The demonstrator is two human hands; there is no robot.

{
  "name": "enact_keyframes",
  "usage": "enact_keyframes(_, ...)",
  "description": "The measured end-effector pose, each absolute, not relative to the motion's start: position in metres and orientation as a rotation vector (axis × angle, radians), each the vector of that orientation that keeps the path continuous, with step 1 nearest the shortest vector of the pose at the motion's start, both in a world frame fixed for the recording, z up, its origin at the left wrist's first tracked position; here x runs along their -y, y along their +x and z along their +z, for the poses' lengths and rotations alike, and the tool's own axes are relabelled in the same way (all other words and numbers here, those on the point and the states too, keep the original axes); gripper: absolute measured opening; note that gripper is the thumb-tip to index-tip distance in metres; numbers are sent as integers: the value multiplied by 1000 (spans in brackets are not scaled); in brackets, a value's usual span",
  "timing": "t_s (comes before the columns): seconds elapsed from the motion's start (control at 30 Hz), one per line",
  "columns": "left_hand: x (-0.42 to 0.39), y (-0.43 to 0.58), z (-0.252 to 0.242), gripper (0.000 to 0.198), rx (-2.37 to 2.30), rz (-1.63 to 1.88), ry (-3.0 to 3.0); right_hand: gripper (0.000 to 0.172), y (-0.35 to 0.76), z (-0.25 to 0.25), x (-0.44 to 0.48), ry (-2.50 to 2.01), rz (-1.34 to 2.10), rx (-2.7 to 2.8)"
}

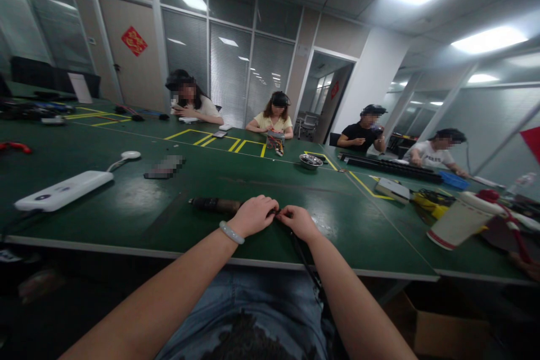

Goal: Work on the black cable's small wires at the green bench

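A dark cylindrical electric screwdriver (pixel 217 205) lies on the green table, its thin metal tip pointing left. My left hand (pixel 256 215) is closed round its rear end, fingers curled over the top, with a bracelet on that wrist. Close beside it, my right hand (pixel 300 221) pinches the black cable (pixel 300 248) near where it meets the tool. From there the cable runs down over the table edge toward my lap. My fingers hide the joint between tool and cable.
On the left are a white power strip (pixel 65 190) and a blurred phone (pixel 165 167). Ahead stands a metal bowl (pixel 311 161). A white tumbler (pixel 462 219) and a pale box (pixel 393 190) are at the right. Several people sit across the green table (pixel 354 236).
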State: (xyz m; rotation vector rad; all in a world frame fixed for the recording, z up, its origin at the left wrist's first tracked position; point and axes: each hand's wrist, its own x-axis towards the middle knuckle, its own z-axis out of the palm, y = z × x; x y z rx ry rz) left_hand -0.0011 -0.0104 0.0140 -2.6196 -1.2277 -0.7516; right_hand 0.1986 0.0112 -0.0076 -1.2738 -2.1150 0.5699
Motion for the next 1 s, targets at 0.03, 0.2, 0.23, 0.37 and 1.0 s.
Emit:
enact_keyframes(0.03, 10, -1, 14, 11, 1235, -756, -2616, 18, 199, -8, -11, -1274, 566, 2116)
enact_keyframes(0.2, 11, -1, 14, 8, 1235, -752, -2618, 18, 199, -10, -13, -1272, 566, 2112)
enact_keyframes(0.23, 11, -2, 14, 8, 1230, -747, -2621, 18, 199, -11, -13, -1265, 568, 2113)
enact_keyframes(0.37, 11, -2, 15, 10, 1230, -732, -2625, 19, 198, -12, -14, -1259, 568, 2115)
enact_keyframes(1.0, 12, -1, 16, 10, 1233, -718, -2632, 19, 198, -7, -10, -1285, 576, 2110)
